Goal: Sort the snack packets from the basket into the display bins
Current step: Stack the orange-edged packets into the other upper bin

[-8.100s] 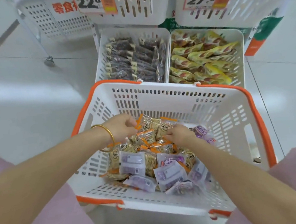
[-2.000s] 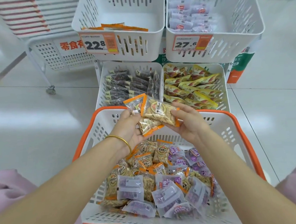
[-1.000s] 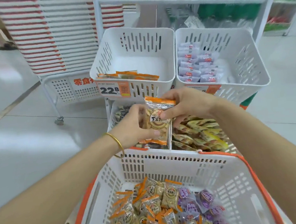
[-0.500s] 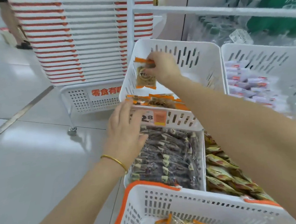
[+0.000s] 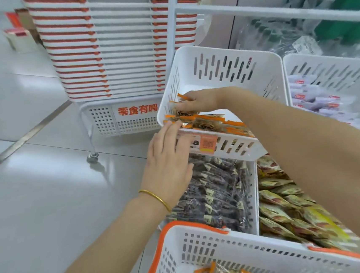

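Right hand (image 5: 202, 100) pinches orange-edged packet (image 5: 183, 112) low inside upper display bin (image 5: 221, 51), over packets (image 5: 214, 122) already there; left hand (image 5: 168, 159) lies flat against bin front. Basket (image 5: 240, 248) holds more: sorting unfinished.

An orange-edged clear snack packet (image 5: 185, 114) is held inside the white slotted plastic bin (image 5: 221, 51), just above like packets (image 5: 208, 123) laid along its front.
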`<state>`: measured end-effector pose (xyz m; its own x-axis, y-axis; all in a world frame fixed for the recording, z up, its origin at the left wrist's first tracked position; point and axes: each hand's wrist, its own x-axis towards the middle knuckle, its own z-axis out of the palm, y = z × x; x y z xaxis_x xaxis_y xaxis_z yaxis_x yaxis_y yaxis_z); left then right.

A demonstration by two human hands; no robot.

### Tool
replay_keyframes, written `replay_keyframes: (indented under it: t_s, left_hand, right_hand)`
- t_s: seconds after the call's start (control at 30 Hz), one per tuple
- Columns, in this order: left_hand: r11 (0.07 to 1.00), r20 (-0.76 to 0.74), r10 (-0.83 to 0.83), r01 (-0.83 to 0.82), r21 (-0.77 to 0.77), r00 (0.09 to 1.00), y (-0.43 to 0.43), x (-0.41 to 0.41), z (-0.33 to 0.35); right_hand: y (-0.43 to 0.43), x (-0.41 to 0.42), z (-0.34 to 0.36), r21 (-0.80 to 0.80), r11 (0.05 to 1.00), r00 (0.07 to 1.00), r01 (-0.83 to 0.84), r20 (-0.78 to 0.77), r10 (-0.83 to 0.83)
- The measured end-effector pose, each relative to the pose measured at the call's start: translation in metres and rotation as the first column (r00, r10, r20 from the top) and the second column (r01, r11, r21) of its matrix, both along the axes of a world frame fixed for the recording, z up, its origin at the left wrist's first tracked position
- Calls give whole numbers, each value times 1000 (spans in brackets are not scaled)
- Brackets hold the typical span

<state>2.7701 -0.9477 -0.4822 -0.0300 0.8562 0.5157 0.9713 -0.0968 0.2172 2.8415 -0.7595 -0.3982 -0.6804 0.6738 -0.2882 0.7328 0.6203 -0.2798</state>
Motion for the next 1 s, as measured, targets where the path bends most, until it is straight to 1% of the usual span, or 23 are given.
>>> replay_keyframes:
  t_s: [0.03,0.1,0.13,0.2,0.3,0.37,0.4,0.43,0.47,0.53,0.6,0.67,0.73,0.8,0.87,0.93,1.0]
  left_hand:
    - [1000,-10,-1,1,7,1000,-4,0,2]
    - [1000,-25,-1,2,19,1000,-16,2,6]
    - [1000,-34,-4,5,23,999,-22,5,8]
    - [999,-49,-32,33,11,998,-35,13,8]
    - [991,-48,-110,106,-87,993,-55,29,-4]
    - [974,-51,-151,140,-176,987,-70,43,-20]
    - [963,-46,-160,146,-225,986,-79,51,-30]
    - [949,-43,-169,151,-278,985,-88,58,-41]
    - [932,-41,-180,157,-327,983,-98,65,-52]
    - [889,-22,-169,143,-435,985,-120,78,-74]
    - [832,-6,-113,92,-547,994,-139,87,-96]
    - [787,5,-60,50,-615,998,-153,94,-114]
    - [761,45,-36,56,-647,998,-163,102,-126]
    - [727,56,-33,62,-684,998,-169,108,-132]
    - [698,50,-34,60,-713,998,-172,111,-137]
    - [680,49,-32,58,-731,998,-170,111,-141]
    - [676,69,-20,64,-734,997,-165,111,-143]
  right_hand:
    - [-4,4,3,-28,999,998,43,-48,-44]
    - [-15,17,11,-57,991,970,118,-208,-128]
    - [-24,26,16,-45,990,949,133,-284,-140]
    - [-48,48,23,29,991,907,128,-408,-105]
    - [-104,91,20,106,986,819,131,-572,-47]
    - [-149,124,4,94,988,764,119,-644,-31]
    - [-170,140,-10,63,992,747,113,-663,-43]
    - [-187,155,-32,10,993,750,119,-656,-83]
    - [-201,169,-56,-55,990,773,131,-620,-137]
    - [-220,190,-110,-190,972,850,140,-480,-216]
    - [-228,202,-162,-310,935,904,169,-329,-273]
    - [-231,209,-207,-321,914,925,250,-199,-323]
    - [-233,216,-245,-292,895,923,339,-83,-376]
    - [-239,226,-274,-287,842,885,456,46,-463]
    - [-248,235,-299,-299,752,807,587,144,-573]
    - [-255,241,-319,-365,630,711,685,147,-688]
    - [-260,241,-334,-464,505,596,727,62,-801]
